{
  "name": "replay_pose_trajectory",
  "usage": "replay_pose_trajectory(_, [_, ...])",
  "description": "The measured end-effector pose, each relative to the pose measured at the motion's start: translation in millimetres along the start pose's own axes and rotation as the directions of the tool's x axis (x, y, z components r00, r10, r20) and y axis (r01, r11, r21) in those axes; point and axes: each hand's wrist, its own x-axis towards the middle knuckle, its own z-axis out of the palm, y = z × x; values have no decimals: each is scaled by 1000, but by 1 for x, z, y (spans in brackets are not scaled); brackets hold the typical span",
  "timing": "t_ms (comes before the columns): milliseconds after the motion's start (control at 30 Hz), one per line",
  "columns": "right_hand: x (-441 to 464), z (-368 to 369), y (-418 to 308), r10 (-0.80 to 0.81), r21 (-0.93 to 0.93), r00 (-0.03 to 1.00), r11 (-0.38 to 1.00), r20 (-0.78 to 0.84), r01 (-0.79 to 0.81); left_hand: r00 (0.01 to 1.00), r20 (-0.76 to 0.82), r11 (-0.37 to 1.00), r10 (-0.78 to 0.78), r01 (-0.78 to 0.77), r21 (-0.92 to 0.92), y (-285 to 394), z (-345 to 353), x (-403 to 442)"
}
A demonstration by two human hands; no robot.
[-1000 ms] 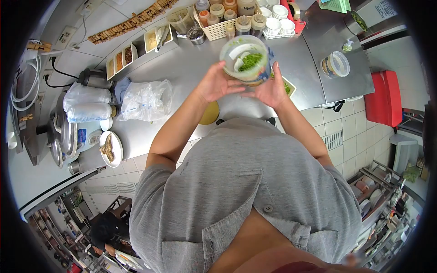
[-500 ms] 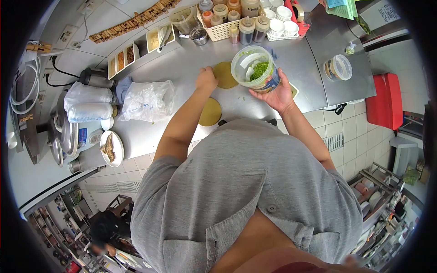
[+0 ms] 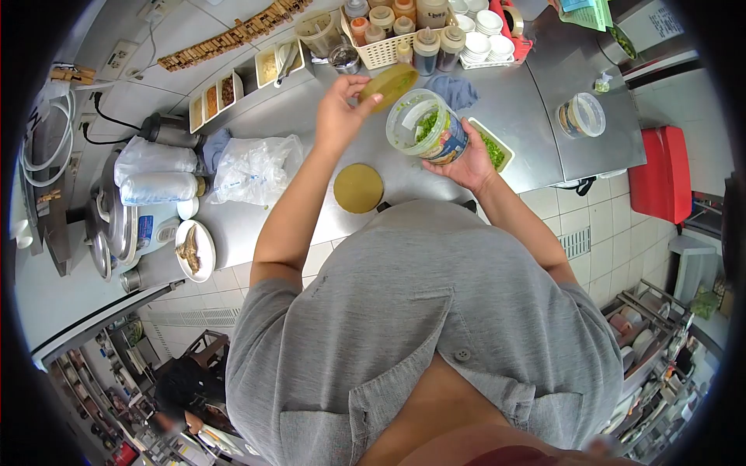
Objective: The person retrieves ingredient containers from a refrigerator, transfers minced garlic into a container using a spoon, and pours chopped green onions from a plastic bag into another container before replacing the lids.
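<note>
My left hand (image 3: pixel 346 107) grips a round yellow lid (image 3: pixel 388 87) by its edge, tilted and raised off the counter. In my right hand (image 3: pixel 465 161) is a clear plastic tub (image 3: pixel 427 128) with a blue printed label and chopped green herbs inside. The lid is just above and left of the tub's open mouth. A second yellow lid (image 3: pixel 358 188) lies flat on the steel counter near my body. Partly behind my right hand, a white tray (image 3: pixel 503 149) holds more chopped greens.
A blue cloth (image 3: pixel 454 91) lies behind the tub. Sauce bottles fill a cream basket (image 3: pixel 381 55) at the back. A plastic bag (image 3: pixel 252 169) and a plate (image 3: pixel 204 247) are leftward; another clear tub (image 3: pixel 584 115) stands at right. One person (image 3: pixel 186 388) is at lower left.
My left hand has lifted the farther yellow lid off the counter and brought it up beside the tub. The tub has shifted slightly left and nearer, uncovering the tray of greens.
</note>
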Motion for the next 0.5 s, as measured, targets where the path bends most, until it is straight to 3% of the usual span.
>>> replay_pose_trajectory(67, [4,4,3,0,12,1000,1000,-4,0,958,0,920,285,-274,280,34,2,-26])
replay_pose_trajectory(100, [6,7,3,-2,13,1000,1000,-1,2,958,1,918,288,-277,283,42,4,-39])
replay_pose_trajectory(167, [6,13,3,-11,39,1000,999,27,10,890,181,820,418,-455,346,51,6,-58])
replay_pose_trajectory(300, [6,19,2,-20,44,993,999,115,15,859,300,772,414,-506,384,60,4,-64])
replay_pose_trajectory(367, [4,28,1,-36,-12,994,999,105,37,808,128,758,575,-585,288,67,7,-52])
replay_pose_trajectory(400, [4,33,1,-33,-14,994,999,109,35,809,125,757,575,-584,292,66,10,-47])
replay_pose_trajectory(467, [3,40,2,-74,-125,995,989,65,82,898,213,893,385,-421,161,56,17,-40])
replay_pose_trajectory(500, [5,40,3,-74,-126,995,989,68,82,898,213,892,386,-422,163,48,21,-37])
